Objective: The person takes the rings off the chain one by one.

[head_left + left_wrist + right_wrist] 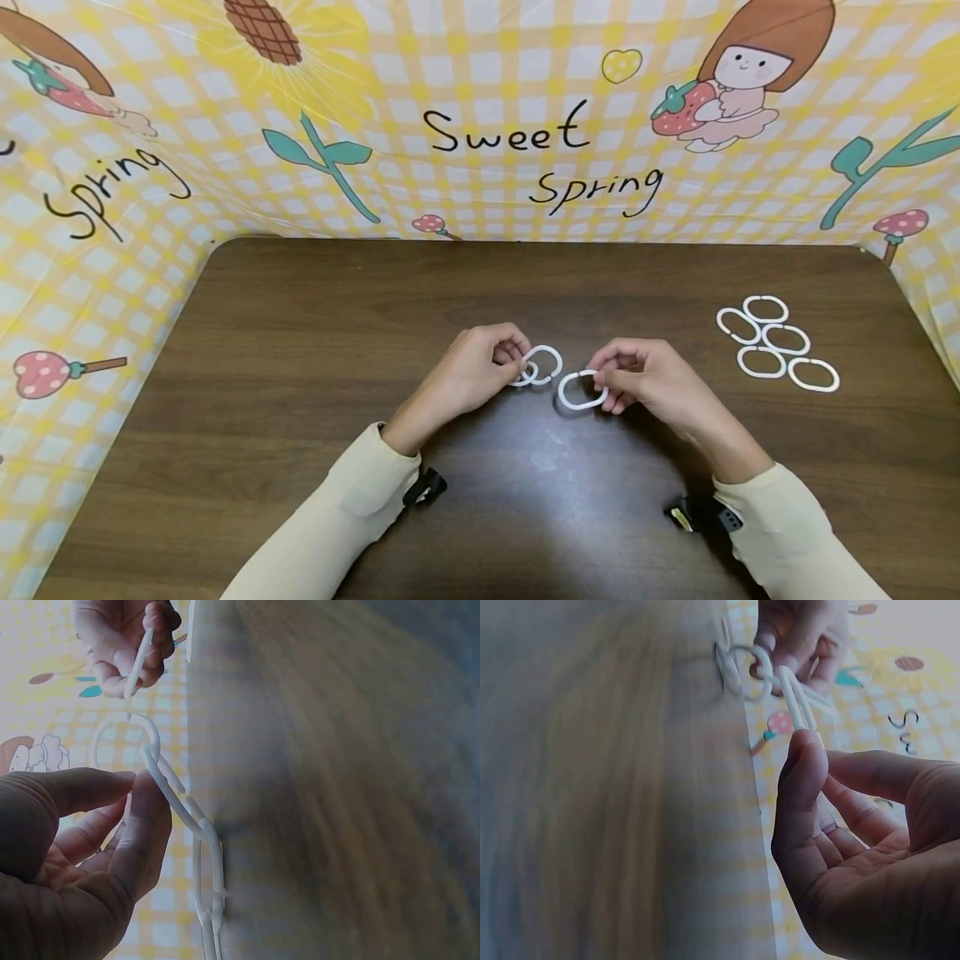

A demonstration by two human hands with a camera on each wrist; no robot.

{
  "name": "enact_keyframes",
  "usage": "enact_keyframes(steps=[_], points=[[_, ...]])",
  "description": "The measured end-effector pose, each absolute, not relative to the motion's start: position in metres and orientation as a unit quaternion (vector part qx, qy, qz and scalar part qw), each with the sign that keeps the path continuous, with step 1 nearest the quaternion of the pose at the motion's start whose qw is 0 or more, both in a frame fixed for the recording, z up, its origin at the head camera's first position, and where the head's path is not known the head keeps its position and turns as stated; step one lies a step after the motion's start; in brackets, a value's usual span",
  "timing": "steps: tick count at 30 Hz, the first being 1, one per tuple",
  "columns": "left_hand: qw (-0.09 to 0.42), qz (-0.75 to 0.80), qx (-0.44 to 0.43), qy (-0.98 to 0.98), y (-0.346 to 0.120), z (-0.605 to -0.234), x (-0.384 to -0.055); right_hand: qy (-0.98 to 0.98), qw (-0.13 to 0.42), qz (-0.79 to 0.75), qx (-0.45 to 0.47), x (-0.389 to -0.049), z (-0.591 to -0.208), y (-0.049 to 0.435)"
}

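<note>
My left hand [480, 364] pinches a white plastic chain link [180, 810] between thumb and fingers. Another white link [561, 364] hooks through it and points toward the right hand. From the pinched link more joined links [217, 862] hang down toward the tabletop in the left wrist view; the head view mostly hides them behind the left hand. My right hand [648, 379] holds a single oval link [583, 407] by its right end, between thumb and fingers. A small space separates this oval from the chain's end link in the head view.
Several loose white links [761, 376] lie close together on the right side of the brown wooden table [337, 292]. Behind the table hangs a yellow checked cloth [480, 200] with printed pictures. Black wrist devices [425, 487] sit at both cuffs.
</note>
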State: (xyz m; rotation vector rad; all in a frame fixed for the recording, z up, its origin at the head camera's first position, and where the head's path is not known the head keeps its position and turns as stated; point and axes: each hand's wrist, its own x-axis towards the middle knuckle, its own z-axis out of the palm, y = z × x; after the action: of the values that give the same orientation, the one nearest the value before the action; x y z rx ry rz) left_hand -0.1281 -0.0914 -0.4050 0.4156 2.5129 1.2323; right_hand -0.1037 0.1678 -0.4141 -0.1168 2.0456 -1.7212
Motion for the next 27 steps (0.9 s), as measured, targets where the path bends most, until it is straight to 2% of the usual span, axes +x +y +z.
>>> enact_keyframes(steps=[17, 27], points=[[0.161, 0.445, 0.137, 0.870, -0.090, -0.404, -0.127, 0.757, 0.128, -0.641, 0.017, -0.119, -0.413, 0.253], [0.159, 0.444, 0.140, 0.871, -0.090, -0.403, -0.127, 0.757, 0.145, -0.633, 0.071, -0.125, -0.411, 0.285]])
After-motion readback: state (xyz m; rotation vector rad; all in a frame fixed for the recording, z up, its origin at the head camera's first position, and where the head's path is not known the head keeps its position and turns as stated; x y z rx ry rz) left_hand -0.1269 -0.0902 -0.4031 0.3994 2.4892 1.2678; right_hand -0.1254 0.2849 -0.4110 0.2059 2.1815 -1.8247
